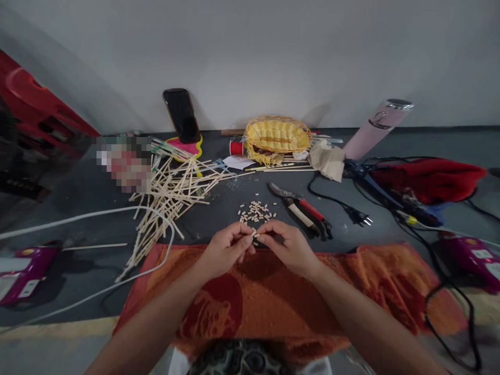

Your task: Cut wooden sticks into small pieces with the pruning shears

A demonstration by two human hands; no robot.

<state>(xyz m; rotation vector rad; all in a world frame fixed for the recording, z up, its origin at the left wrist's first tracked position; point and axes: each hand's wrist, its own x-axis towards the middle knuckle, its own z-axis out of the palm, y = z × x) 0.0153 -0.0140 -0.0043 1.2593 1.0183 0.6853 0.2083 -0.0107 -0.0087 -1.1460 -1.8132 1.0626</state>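
Observation:
In the head view my left hand [233, 243] and my right hand [288, 246] meet at the near side of a pile of short wooden pegs [255, 210]. The fingertips of both hands are pinched on tiny pale wooden pegs [254, 234] between them. How many they hold is too small to tell. Under my wrists lies an orange towel [281, 297] with a dark red patch. Pruning shears [300, 208] with red and white handles lie just beyond my right hand. Long thin wooden sticks [172, 198] are heaped loosely to the left.
At the back stand a phone [183, 115], a yellow woven basket [278, 135], a red thread spool [236, 148] and a pink flask [377, 130]. A plug with black cord [357, 214] and a red cloth [429, 179] lie right. A white cable [117, 210] crosses the left side.

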